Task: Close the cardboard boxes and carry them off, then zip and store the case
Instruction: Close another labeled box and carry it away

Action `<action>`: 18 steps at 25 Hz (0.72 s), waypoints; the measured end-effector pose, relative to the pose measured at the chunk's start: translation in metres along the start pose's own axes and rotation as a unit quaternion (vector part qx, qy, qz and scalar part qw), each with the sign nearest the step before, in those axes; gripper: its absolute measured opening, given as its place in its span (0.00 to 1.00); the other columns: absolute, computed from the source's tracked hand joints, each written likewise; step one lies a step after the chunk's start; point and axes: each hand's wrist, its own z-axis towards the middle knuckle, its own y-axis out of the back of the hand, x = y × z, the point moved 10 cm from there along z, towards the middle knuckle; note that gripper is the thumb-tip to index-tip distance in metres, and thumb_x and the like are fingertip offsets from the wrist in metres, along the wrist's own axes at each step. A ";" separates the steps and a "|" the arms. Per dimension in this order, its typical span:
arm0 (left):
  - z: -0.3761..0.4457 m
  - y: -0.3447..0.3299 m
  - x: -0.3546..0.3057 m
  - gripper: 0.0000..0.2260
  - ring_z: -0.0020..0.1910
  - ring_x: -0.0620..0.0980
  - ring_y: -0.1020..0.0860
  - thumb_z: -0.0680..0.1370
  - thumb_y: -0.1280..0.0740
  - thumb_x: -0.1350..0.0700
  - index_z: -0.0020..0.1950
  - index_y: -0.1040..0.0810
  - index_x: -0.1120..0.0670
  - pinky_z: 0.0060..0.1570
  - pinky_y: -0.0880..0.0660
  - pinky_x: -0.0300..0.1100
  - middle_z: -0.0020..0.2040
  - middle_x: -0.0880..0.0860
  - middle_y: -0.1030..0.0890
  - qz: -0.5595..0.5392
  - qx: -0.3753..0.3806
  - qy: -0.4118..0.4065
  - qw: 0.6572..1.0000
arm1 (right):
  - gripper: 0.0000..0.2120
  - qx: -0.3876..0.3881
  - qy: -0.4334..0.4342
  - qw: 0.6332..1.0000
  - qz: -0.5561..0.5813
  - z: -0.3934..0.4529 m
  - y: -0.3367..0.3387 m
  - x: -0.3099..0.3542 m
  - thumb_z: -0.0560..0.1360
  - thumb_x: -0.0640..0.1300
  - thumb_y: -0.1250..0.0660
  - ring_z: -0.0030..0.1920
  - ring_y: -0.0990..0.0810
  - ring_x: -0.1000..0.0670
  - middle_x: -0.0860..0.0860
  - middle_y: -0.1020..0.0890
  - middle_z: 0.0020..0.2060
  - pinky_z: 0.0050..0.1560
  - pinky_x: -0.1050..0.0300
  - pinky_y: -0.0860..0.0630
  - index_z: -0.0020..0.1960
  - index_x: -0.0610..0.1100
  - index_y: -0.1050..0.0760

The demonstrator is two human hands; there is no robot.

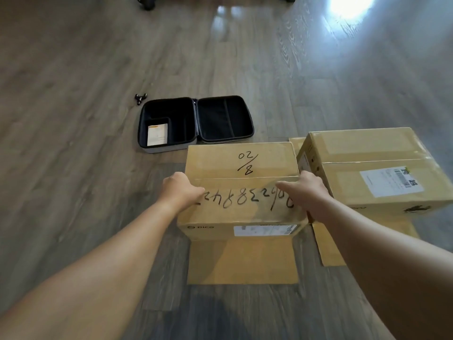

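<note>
Head view: rectangular matte cardboard box [241, 185]

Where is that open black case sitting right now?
The open case lies flat on the wooden floor, left of centre in the head view, just beyond the handwritten cardboard box and beside a small black object.
</note>
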 end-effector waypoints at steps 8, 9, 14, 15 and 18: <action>0.003 -0.003 0.044 0.25 0.50 0.53 0.22 0.70 0.22 0.48 0.58 0.28 0.58 0.41 0.25 0.46 0.54 0.55 0.21 -0.101 0.058 0.042 0.992 | 0.20 0.016 0.075 0.997 0.022 -0.001 -0.023 0.032 0.70 0.56 0.21 0.42 0.17 0.49 0.48 0.17 0.45 0.37 0.52 0.17 0.53 0.44 0.21; 0.004 0.006 0.041 0.26 0.50 0.54 0.22 0.69 0.21 0.48 0.58 0.29 0.58 0.40 0.27 0.45 0.53 0.55 0.22 -0.084 0.031 0.037 0.995 | 0.20 0.011 0.084 0.996 0.021 -0.002 -0.021 0.037 0.69 0.56 0.20 0.41 0.17 0.50 0.48 0.16 0.43 0.37 0.53 0.17 0.52 0.45 0.20; 0.008 0.068 0.034 0.32 0.48 0.54 0.23 0.63 0.17 0.49 0.56 0.32 0.56 0.41 0.26 0.47 0.50 0.54 0.24 -0.076 -0.084 0.002 0.994 | 0.37 0.022 0.135 0.989 0.051 -0.008 -0.005 0.061 0.59 0.55 0.15 0.52 0.19 0.48 0.52 0.19 0.52 0.52 0.45 0.17 0.62 0.50 0.28; 0.009 0.080 0.030 0.32 0.47 0.54 0.23 0.62 0.16 0.49 0.56 0.32 0.56 0.40 0.26 0.46 0.50 0.53 0.24 -0.084 -0.105 -0.007 0.991 | 0.38 0.020 0.151 0.986 0.067 -0.010 0.000 0.070 0.59 0.53 0.16 0.54 0.19 0.48 0.52 0.20 0.53 0.52 0.45 0.17 0.64 0.51 0.29; 0.006 0.106 0.021 0.32 0.40 0.49 0.25 0.60 0.15 0.48 0.54 0.30 0.55 0.31 0.33 0.39 0.44 0.48 0.25 -0.107 -0.161 -0.026 0.981 | 0.35 -0.048 0.209 0.971 0.107 -0.015 0.030 0.094 0.62 0.47 0.18 0.51 0.19 0.48 0.53 0.20 0.51 0.45 0.50 0.17 0.63 0.54 0.31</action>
